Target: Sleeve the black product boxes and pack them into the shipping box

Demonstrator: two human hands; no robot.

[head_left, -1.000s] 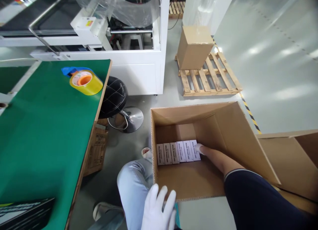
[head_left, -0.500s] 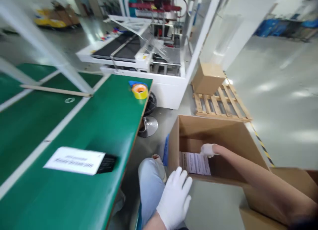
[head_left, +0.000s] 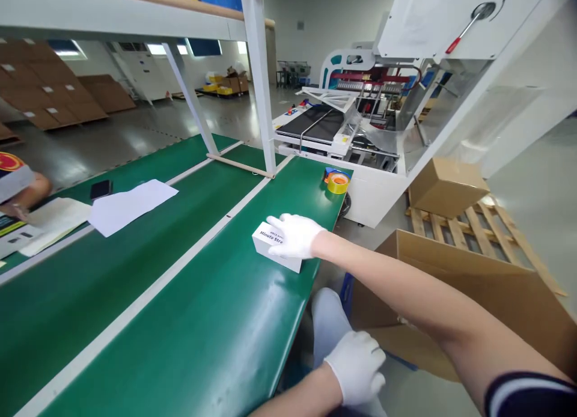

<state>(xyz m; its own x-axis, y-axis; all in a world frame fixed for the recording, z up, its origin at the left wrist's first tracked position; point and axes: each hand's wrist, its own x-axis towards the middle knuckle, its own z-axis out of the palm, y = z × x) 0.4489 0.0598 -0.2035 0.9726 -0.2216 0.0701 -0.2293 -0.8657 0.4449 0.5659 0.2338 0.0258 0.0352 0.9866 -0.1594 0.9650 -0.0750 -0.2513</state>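
My right hand [head_left: 295,235], in a white glove, grips a small white box [head_left: 294,264] from above, fingers over its printed top face. The box is near the right edge of the green tabletop [head_left: 216,321]; part of its lettering is hidden by my fingers. Above my lap is my left hand [head_left: 356,368], also in a white glove, its fingers curled together with nothing visible in them. A large open carton [head_left: 455,279] stands to the right of the table, partly behind my right forearm.
A yellow tape roll [head_left: 338,183] lies at the table's far corner. A white machine [head_left: 374,191] stands behind it. Farther right, a closed carton [head_left: 446,185] rests on a wooden pallet [head_left: 500,237]. At left, another person's hand [head_left: 15,210] is near papers and a phone [head_left: 101,189].
My right hand has left the open carton and now holds a white box on the table. My left hand's spread fingers have curled. The view has swung left and up.
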